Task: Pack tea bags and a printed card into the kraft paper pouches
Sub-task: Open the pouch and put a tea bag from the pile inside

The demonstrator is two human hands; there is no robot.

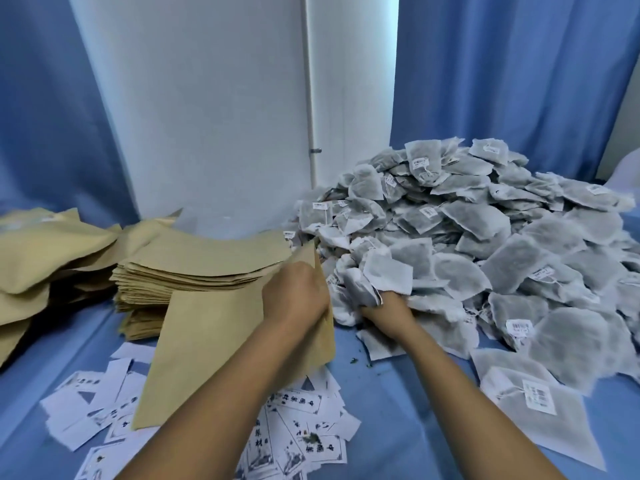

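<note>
Blue-clothed table [398, 427], curtains behind. My left hand [294, 296] grips a kraft pouch [214, 348] by its mouth, frame centre. Right hand [384, 306] is closed on a bunch of tea bags [377, 275] beside the pile. Bags are soft, light, tearable: grab bodies, not strings.

A flat kraft pouch [221, 341] is standing tilted at centre, its upper right edge gripped by the left hand [294, 294], its lower corner lying over scattered printed cards [294, 441]. The cards, white with dark print, are lying loose on the blue bench [415, 427] near the front edge. Behind the pouch, a neat stack of empty pouches [194, 271] is resting, with fuller-looking pouches [41, 258] piled at far left. The right hand [384, 306] is clutching a bunch of tea bags [377, 275] at the foot of a large heap of tea bags [502, 244], grey-white with small paper tags, filling the right side.
</note>
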